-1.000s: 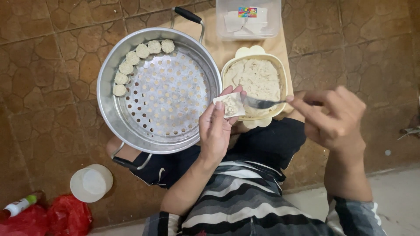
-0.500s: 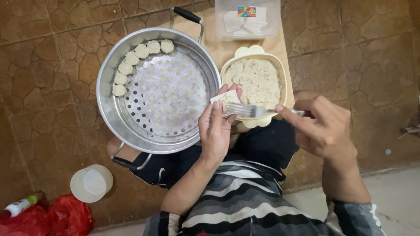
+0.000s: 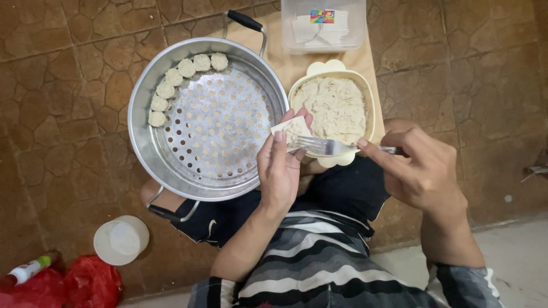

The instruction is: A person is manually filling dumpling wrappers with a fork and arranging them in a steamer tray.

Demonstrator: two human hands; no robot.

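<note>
Brown tiled floor under a low wooden surface [image 3: 297,63]. The left hand [image 3: 279,168] cups a wrapper [image 3: 291,130] (probably dough); the right hand [image 3: 422,171] pinches a fork [image 3: 325,146] touching it, over the bowl [image 3: 365,94].

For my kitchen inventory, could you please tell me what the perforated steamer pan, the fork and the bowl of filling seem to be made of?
Steamer pan: looks like shiny metal, silvery with bright reflections.
Fork in the right hand: also metal, with a silver gleam.
Bowl: probably plastic, with a matte cream, scalloped rim.
</note>
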